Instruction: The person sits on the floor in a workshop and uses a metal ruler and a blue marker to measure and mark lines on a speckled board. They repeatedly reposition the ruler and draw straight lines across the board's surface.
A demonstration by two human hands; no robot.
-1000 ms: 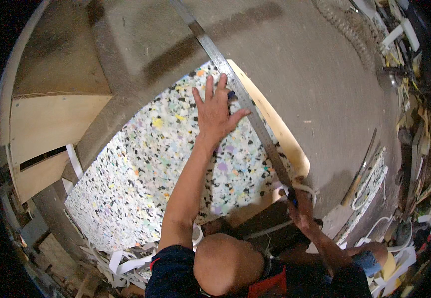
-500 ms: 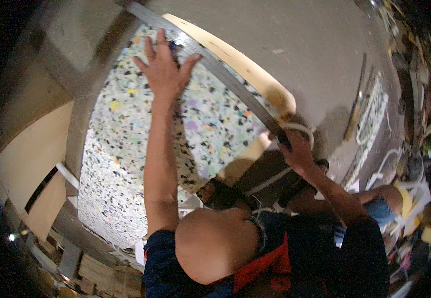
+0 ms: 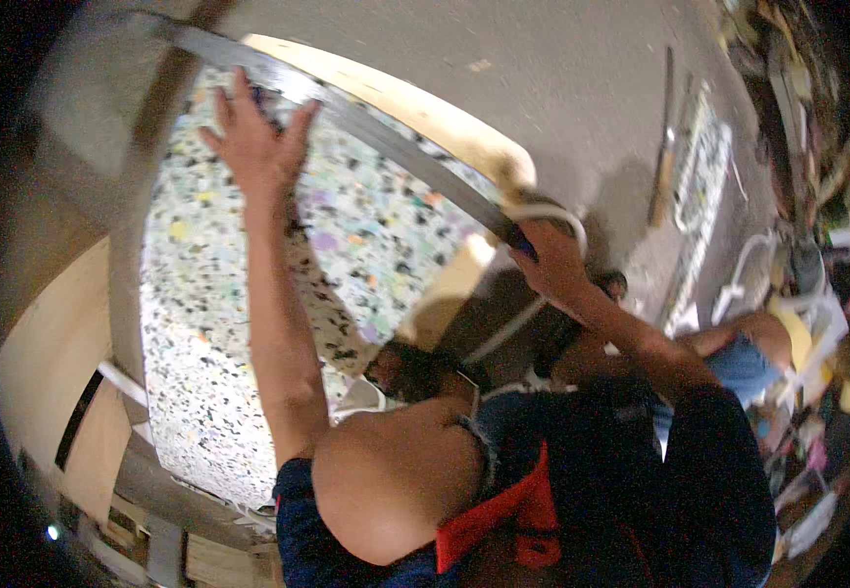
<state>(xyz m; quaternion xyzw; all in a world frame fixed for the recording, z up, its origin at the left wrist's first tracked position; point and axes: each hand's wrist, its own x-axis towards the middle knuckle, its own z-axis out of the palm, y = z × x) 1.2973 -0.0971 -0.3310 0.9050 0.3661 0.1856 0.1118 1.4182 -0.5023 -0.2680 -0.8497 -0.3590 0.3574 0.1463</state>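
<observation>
"Foam sheet [image 3: 351, 245], white and speckled with many colours, catches my eye first. Where does it lie?"

"On a pale wooden board [image 3: 425, 113], which shows past its far right side and again along its near edge. A steel ruler [image 3: 405, 155] crosses the foam sheet slantwise, leaving a narrow speckled margin on the board side."

"And the left hand [image 3: 260, 157]?"

"Spread out, gripping nothing: fingers splayed over the foam sheet, thumb reaching the ruler's edge."

"The right hand [image 3: 557, 265]?"

"Clenched round a small dark-blue object [image 3: 523, 242] at the ruler's near end, too blurred for me to tell its kind. A white strip [image 3: 550, 210] curves just past the knuckles."

"What else is about?"

"A bare bent knee [image 3: 391, 480] below the foam sheet. To the right, on the grey floor [image 3: 601, 98], a long wooden-handled tool [image 3: 660, 186] lies just beside a speckled foam offcut [image 3: 707, 181]; beyond them, a heap of scraps [image 3: 827, 392]. On the left, near the foam sheet, stands a plywood box [image 3: 48, 333]."
</observation>
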